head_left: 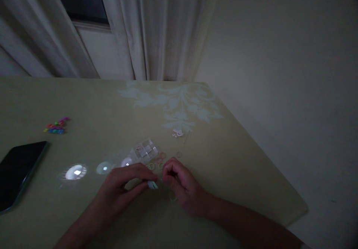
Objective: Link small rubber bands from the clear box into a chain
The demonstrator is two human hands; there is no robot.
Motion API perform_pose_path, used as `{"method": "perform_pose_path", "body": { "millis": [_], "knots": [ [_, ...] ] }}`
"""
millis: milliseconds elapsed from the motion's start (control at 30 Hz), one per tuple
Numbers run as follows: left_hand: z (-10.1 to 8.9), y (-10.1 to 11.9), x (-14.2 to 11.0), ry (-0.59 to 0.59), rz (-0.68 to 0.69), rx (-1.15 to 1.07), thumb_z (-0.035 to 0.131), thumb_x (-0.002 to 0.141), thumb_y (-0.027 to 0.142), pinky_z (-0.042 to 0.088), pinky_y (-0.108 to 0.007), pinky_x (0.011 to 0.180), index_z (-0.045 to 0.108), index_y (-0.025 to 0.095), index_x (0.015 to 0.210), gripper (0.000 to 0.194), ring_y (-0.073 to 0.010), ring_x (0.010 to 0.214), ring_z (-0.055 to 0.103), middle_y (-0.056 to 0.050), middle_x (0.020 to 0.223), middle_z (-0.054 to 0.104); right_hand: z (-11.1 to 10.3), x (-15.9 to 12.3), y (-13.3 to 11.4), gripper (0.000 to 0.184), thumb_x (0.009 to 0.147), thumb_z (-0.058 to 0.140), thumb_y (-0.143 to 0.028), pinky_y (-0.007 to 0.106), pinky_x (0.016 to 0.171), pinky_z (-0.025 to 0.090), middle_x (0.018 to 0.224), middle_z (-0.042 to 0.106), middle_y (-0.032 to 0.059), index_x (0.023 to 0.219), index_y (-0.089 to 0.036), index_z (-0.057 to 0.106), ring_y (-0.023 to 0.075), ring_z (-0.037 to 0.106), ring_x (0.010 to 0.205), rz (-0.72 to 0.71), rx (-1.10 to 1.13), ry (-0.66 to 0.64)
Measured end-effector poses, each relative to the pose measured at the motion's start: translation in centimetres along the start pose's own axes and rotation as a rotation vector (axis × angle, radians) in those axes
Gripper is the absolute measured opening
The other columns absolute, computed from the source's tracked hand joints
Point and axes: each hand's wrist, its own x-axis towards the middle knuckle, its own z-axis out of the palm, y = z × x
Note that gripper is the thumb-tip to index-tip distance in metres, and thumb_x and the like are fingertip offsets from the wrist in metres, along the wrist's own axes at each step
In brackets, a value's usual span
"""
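Both hands rest low on a pale green table (237, 159) in dim light. My left hand (124, 185) is closed, pinching a small pale blue-white piece (152, 184) between thumb and fingers. My right hand (179, 183) is curled shut right beside it, fingertips almost touching that piece; what it holds is too small to make out. Just beyond the hands lie several small loose rubber-band rings (158, 161) and a small clear plastic case (145, 150).
A dark phone (18, 170) lies at the left edge. A little heap of colourful bands (57, 126) sits far left. A small white piece (177, 133) lies on the table's leaf pattern. Curtains (156, 28) and a window are behind; the table edge drops off at right.
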Motion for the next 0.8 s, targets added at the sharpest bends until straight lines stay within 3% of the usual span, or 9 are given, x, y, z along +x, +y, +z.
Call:
{"method": "perform_pose_path", "body": {
  "millis": [133, 400, 500, 600, 700, 800],
  "knots": [
    [0.9, 0.0, -0.2, -0.029, 0.0, -0.014, 0.072, 0.092, 0.019, 0.062, -0.022, 0.072, 0.081, 0.036, 0.109, 0.026, -0.0166, 0.08, 0.079, 0.0, 0.092, 0.083, 0.5, -0.1, -0.2, 0.028, 0.106, 0.053, -0.047, 0.028, 0.075, 0.042, 0.089, 0.05, -0.0001, 0.095, -0.021, 0.056, 0.0153, 0.048, 0.081, 0.055, 0.121, -0.044],
    [0.9, -0.2, -0.3, -0.019, 0.034, 0.004, 0.066, 0.095, 0.014, 0.06, -0.021, 0.076, 0.078, 0.033, 0.106, 0.025, -0.0147, 0.084, 0.077, 0.001, 0.093, 0.081, 0.3, 0.6, 0.4, 0.033, 0.101, 0.063, -0.052, 0.028, 0.077, 0.044, 0.089, 0.057, 0.0013, 0.093, -0.021, 0.062, 0.0166, 0.054, 0.084, 0.06, 0.182, 0.022],
    [0.8, -0.3, -0.4, 0.002, 0.037, -0.011, 0.066, 0.095, 0.013, 0.06, -0.023, 0.078, 0.077, 0.032, 0.106, 0.025, -0.0158, 0.087, 0.076, 0.0, 0.095, 0.079, 0.1, 0.7, 1.0, 0.025, 0.105, 0.057, -0.043, 0.029, 0.078, 0.047, 0.093, 0.06, 0.0032, 0.098, -0.021, 0.064, 0.0176, 0.057, 0.086, -0.05, -0.011, 0.057],
    [0.7, -0.3, -0.6, 0.013, 0.043, -0.046, 0.067, 0.096, 0.014, 0.059, -0.024, 0.078, 0.077, 0.032, 0.107, 0.024, -0.0162, 0.088, 0.075, -0.001, 0.095, 0.077, 0.4, 0.6, 1.8, 0.017, 0.107, 0.053, -0.029, 0.034, 0.092, 0.05, 0.108, 0.064, 0.0078, 0.114, -0.021, 0.065, 0.021, 0.059, 0.102, -0.143, -0.329, 0.014],
    [0.6, -0.4, -0.7, 0.016, 0.044, -0.074, 0.068, 0.096, 0.015, 0.059, -0.024, 0.08, 0.077, 0.033, 0.111, 0.025, -0.0159, 0.091, 0.073, -0.001, 0.098, 0.076, 1.1, 0.3, 2.3, 0.032, 0.105, 0.057, -0.025, 0.045, 0.108, 0.045, 0.138, 0.06, 0.0124, 0.137, -0.023, 0.058, 0.0276, 0.053, 0.124, -0.181, -0.644, -0.105],
    [0.6, -0.5, -0.8, 0.014, 0.045, -0.094, 0.069, 0.097, 0.014, 0.059, -0.024, 0.084, 0.077, 0.033, 0.112, 0.026, -0.0161, 0.095, 0.074, -0.001, 0.102, 0.077, 1.5, 0.0, 2.4, 0.049, 0.105, 0.06, -0.033, 0.052, 0.113, 0.04, 0.158, 0.047, 0.0113, 0.152, -0.028, 0.047, 0.0326, 0.046, 0.135, -0.193, -0.821, -0.196]
  ]
}}
